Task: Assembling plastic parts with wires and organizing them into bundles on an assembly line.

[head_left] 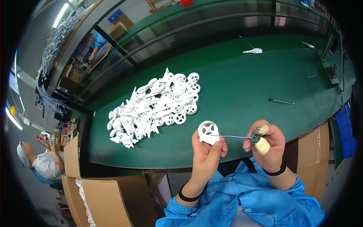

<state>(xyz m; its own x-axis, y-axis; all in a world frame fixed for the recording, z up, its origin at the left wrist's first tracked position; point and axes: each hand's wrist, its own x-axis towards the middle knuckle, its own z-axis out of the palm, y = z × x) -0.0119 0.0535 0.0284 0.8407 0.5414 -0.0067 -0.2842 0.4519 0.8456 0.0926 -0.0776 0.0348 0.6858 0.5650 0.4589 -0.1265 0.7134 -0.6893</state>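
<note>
L hand [206, 151] pinches white wheel part [208, 132]; R hand [269, 145] grips small motor [255, 138].

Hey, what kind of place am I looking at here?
Most likely a factory assembly line. A long green workbench holds a pile of identical white plastic wheel parts. The left hand holds one such part while the right hand holds a small wired motor, and cardboard boxes stand beside the bench.

free: green table [242, 83] ahead, right | blocked: white wheel pile [155, 108] left, carton [102, 196] below-left
</note>
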